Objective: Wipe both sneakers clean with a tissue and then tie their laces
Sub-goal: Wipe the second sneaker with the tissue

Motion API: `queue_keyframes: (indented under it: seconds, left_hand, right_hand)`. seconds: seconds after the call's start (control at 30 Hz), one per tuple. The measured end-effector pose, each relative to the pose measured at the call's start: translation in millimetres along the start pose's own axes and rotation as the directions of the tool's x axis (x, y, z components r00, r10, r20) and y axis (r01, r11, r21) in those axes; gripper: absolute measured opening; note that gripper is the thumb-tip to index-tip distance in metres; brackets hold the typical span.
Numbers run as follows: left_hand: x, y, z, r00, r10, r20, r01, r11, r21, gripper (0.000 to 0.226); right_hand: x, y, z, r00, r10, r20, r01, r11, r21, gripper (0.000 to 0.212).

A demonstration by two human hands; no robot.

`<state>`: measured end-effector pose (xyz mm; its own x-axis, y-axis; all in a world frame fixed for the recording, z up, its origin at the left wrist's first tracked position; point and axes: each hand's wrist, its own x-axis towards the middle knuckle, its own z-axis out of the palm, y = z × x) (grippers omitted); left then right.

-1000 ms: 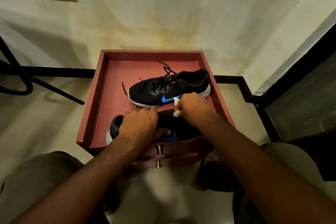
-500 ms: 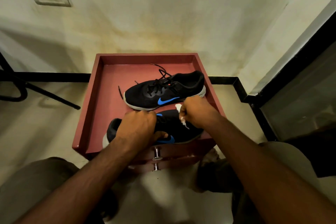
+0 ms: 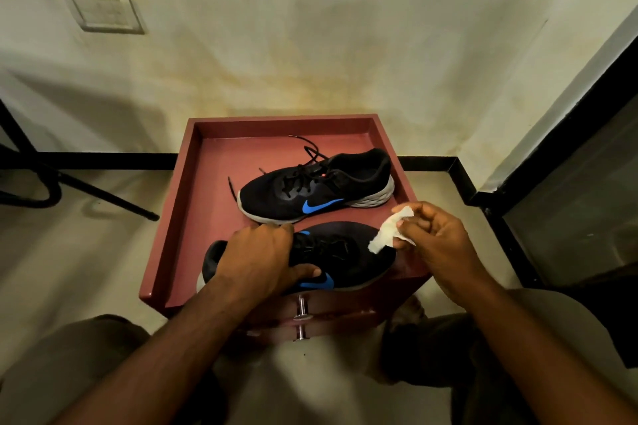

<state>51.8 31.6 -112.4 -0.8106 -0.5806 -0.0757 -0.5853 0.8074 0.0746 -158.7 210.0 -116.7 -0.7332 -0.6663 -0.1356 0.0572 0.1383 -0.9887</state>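
Two black sneakers with blue side marks lie on the red rimmed top of a small cabinet (image 3: 179, 217). The far sneaker (image 3: 321, 188) points left, its black laces loose and trailing behind it. The near sneaker (image 3: 348, 257) lies along the front edge. My left hand (image 3: 262, 255) grips its front half, thumb on the near side. My right hand (image 3: 431, 241) is lifted off to the right of the heel and pinches a crumpled white tissue (image 3: 390, 233) between the fingertips.
The cabinet stands against a stained wall, with two metal drawer knobs (image 3: 302, 312) on its front. A black metal frame (image 3: 69, 183) is on the floor at left, a dark glass-fronted unit (image 3: 569, 200) at right. My knees flank the cabinet.
My right hand has drawn away from the near sneaker to the right and raised the tissue off it. My left hand keeps its grip on the shoe.
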Motion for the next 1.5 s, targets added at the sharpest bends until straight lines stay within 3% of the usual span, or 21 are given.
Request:
queue_keyframes:
  seconds: [0.1,0.17,0.2,0.27,0.37,0.53,0.67,0.8,0.87,1.0,1.13,1.2,1.27,1.4,1.5]
  left_hand:
    - [1,0,0,1.0,0.005,-0.005,-0.005,1.0,0.0,0.07]
    - [2,0,0,1.0,0.008,-0.004,-0.008,1.0,0.001,0.07]
    - [1,0,0,1.0,0.012,-0.005,-0.012,1.0,0.004,0.069]
    - [1,0,0,1.0,0.012,-0.002,-0.012,1.0,0.007,0.069]
    - [1,2,-1,1.0,0.012,0.001,-0.012,1.0,0.017,0.069]
    - [2,3,-2,1.0,0.008,-0.016,-0.008,1.0,0.008,0.068]
    - [2,6,-1,1.0,-0.005,-0.031,0.005,1.0,0.009,0.068]
    - [3,5,1,1.0,-0.013,-0.025,0.013,1.0,0.021,0.069]
    - [5,5,2,1.0,-0.005,-0.017,0.006,0.999,0.043,0.07]
    - [7,7,3,1.0,0.027,0.015,-0.028,0.996,0.08,0.07]
    - [6,7,0,0.998,0.052,0.036,-0.055,0.993,0.104,0.066]
    - [4,7,-2,0.999,0.029,0.026,-0.032,0.994,0.101,0.064]
    - [3,8,-5,1.0,-0.001,0.021,-0.001,0.997,0.082,0.062]
    - [1,8,-8,0.999,-0.042,0.02,0.04,0.997,0.065,0.06]
    - [1,9,-5,0.999,-0.044,0.018,0.042,0.997,0.072,0.063]
  right_hand:
    - [2,3,2,0.995,0.093,0.035,-0.093,0.996,0.015,0.023]
    - [5,1,3,0.988,0.059,0.139,-0.036,0.986,-0.164,0.021]
    - [5,0,5,0.984,-0.001,0.18,0.059,0.945,-0.322,0.02]
    - [4,1,11,0.952,-0.157,0.264,0.287,0.762,-0.58,0.019]
    - [5,9,20,0.887,-0.263,0.38,0.461,0.551,-0.695,0.018]
    - [14,1,26,0.916,-0.331,0.227,0.378,0.52,-0.766,0.014]
    - [12,-1,27,0.914,-0.227,0.335,0.395,0.314,-0.863,0.013]
    - [-1,9,33,0.92,-0.185,0.345,0.366,0.094,-0.926,0.021]
    - [3,17,34,0.888,-0.251,0.385,0.4,0.011,-0.916,0.024]
    - [23,20,39,0.91,-0.292,0.294,0.379,0.299,-0.876,0.013]
    - [43,8,79,0.85,-0.269,0.453,0.526,0.382,-0.76,0.014]
    - [55,0,103,0.8,-0.164,0.578,0.597,0.328,-0.733,0.02]
    - [62,-6,123,0.759,-0.079,0.646,0.65,0.161,-0.743,0.025]
    - [58,-22,110,0.773,-0.002,0.635,0.634,-0.032,-0.772,0.026]
    - [39,-24,60,0.824,-0.013,0.566,0.566,0.021,-0.824,0.024]
